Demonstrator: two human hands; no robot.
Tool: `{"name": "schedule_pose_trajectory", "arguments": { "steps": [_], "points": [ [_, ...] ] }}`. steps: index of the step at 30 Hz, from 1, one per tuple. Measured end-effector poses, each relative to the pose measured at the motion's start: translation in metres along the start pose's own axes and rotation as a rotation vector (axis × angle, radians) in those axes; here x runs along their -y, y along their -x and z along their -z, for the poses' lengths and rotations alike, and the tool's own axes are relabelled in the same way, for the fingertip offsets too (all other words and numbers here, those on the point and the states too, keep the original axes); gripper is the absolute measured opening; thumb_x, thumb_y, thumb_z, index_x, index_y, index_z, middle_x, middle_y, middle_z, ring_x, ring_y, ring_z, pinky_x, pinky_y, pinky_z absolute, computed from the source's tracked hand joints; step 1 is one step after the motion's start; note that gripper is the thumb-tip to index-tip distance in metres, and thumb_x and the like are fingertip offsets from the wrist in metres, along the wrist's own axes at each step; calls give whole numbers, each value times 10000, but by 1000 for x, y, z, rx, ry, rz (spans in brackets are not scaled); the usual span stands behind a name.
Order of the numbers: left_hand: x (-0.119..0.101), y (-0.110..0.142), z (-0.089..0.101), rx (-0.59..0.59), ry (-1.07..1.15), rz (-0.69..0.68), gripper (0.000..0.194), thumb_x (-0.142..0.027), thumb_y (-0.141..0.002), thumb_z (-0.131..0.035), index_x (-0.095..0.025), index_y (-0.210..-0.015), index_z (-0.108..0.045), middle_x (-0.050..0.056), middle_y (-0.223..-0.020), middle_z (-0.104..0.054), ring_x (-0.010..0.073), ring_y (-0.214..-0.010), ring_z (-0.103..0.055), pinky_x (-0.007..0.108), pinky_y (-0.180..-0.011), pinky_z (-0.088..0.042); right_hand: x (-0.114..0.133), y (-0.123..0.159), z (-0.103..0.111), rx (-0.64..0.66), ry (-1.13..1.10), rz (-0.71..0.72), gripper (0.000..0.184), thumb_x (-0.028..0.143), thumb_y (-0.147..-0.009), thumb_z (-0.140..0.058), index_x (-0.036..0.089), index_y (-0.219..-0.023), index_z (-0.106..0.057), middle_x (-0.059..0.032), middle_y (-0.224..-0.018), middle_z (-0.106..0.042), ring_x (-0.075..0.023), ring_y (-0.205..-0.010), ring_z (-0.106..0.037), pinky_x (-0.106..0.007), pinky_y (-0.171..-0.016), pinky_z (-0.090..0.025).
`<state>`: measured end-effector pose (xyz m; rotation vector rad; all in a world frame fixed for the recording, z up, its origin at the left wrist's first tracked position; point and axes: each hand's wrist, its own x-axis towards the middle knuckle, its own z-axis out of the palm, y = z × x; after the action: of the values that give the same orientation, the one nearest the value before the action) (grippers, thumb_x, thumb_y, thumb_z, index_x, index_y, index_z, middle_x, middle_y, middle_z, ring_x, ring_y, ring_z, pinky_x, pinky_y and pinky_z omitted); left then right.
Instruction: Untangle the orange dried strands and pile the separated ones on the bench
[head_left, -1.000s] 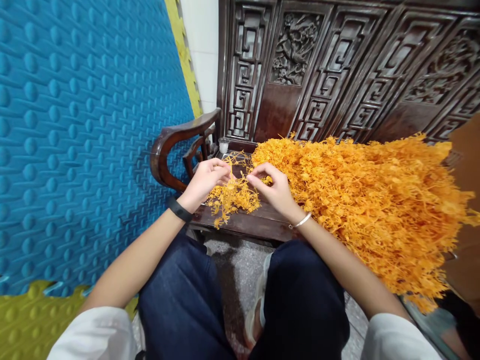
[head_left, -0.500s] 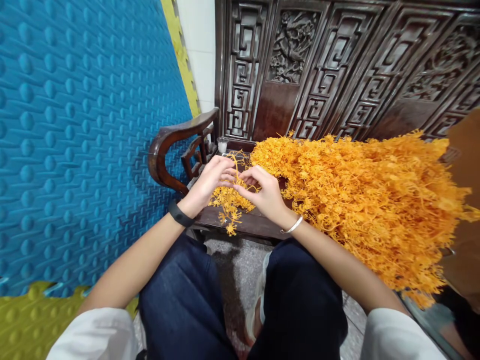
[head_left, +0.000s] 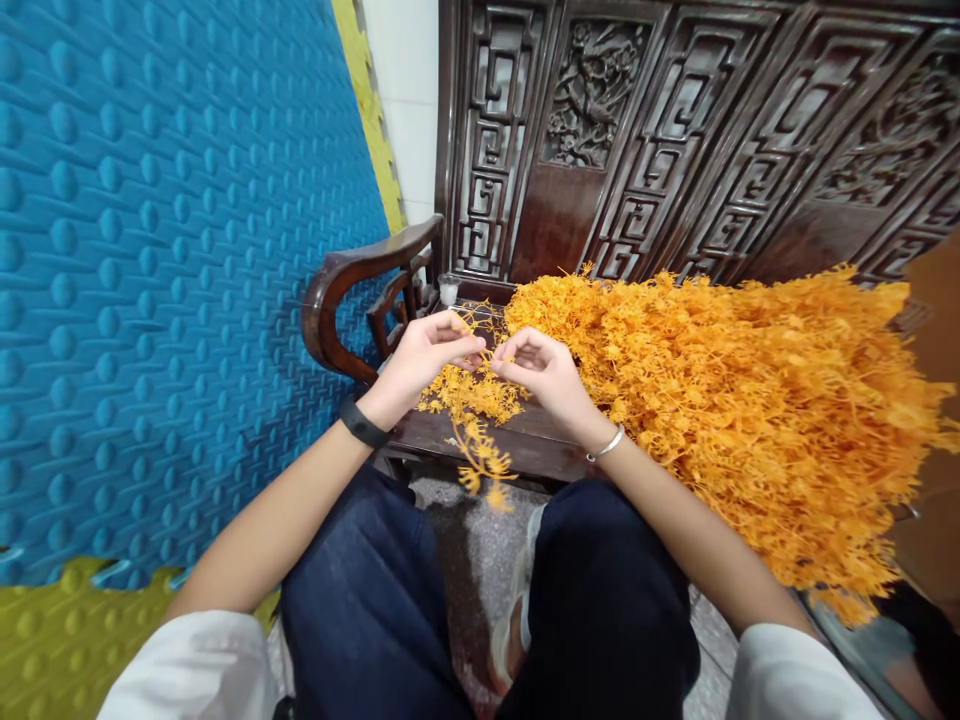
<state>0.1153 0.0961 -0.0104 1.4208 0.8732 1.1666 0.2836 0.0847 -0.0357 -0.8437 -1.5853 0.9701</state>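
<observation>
Between my fingertips is an orange plastic flower sprig (head_left: 480, 455), with its branched end hanging over the bench's front edge. My left hand (head_left: 442, 350) pinches it, thumb against the fingers. Close by on the right, my right hand (head_left: 536, 365) also has its fingertips closed on a thin orange piece of it. Below and behind the hands, more loose orange sprigs (head_left: 435, 392) lie on the dark wooden bench (head_left: 540, 440). To the right a big heap of the same orange plastic sprigs (head_left: 735, 400) covers the seat.
A curved wooden armrest (head_left: 322, 310) rises at the left of the bench. A small clear cup (head_left: 449, 290) stands at the back corner. Carved back panels (head_left: 559, 220) close off the rear. Blue foam matting (head_left: 150, 280) covers the left side; cardboard (head_left: 934, 510) stands at far right.
My hands have drawn slightly apart, the right one moving to the right. The hanging sprig has swung lower and to the right. The view has shifted slightly.
</observation>
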Motion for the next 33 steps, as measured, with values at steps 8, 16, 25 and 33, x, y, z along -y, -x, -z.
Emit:
{"name": "schedule_pose_trajectory", "arguments": {
  "steps": [8, 16, 25, 33],
  "points": [
    [0, 0, 0, 57, 19, -37, 240, -149, -674, -647, -154, -887, -536, -31, -641, -629, 87, -530, -589, 212, -565, -473, -3, -4, 5, -56, -154, -150, 172, 234, -645, -703, 189, -772, -597, 24, -720, -591, -89, -636, -527, -256, -657, -467],
    [5, -2, 4, 390, -241, 117, 131, -261, -739, -608, -133, -741, -634, -14, -616, -582, 88, -521, -527, 213, -521, -416, -3, -4, 13, 152, -128, -215, 139, 249, -706, -683, 181, -826, -672, -1, -780, -658, -105, -703, -571, -258, -670, -458],
    [2, -1, 2, 378, -292, 36, 148, -251, -759, -628, -125, -684, -648, -16, -553, -555, 79, -502, -483, 206, -521, -379, 1, -2, 18, 130, -114, -153, 192, 223, -705, -721, 204, -893, -690, -3, -835, -686, -104, -745, -623, -292, -764, -504],
    [4, -1, 5, 461, -381, -15, 160, -284, -811, -555, -148, -751, -615, -27, -610, -513, 89, -545, -444, 212, -525, -326, -1, -2, 23, 143, -61, -119, 205, 235, -689, -738, 191, -857, -628, 10, -776, -633, -105, -697, -587, -284, -691, -497]
  ]
}}
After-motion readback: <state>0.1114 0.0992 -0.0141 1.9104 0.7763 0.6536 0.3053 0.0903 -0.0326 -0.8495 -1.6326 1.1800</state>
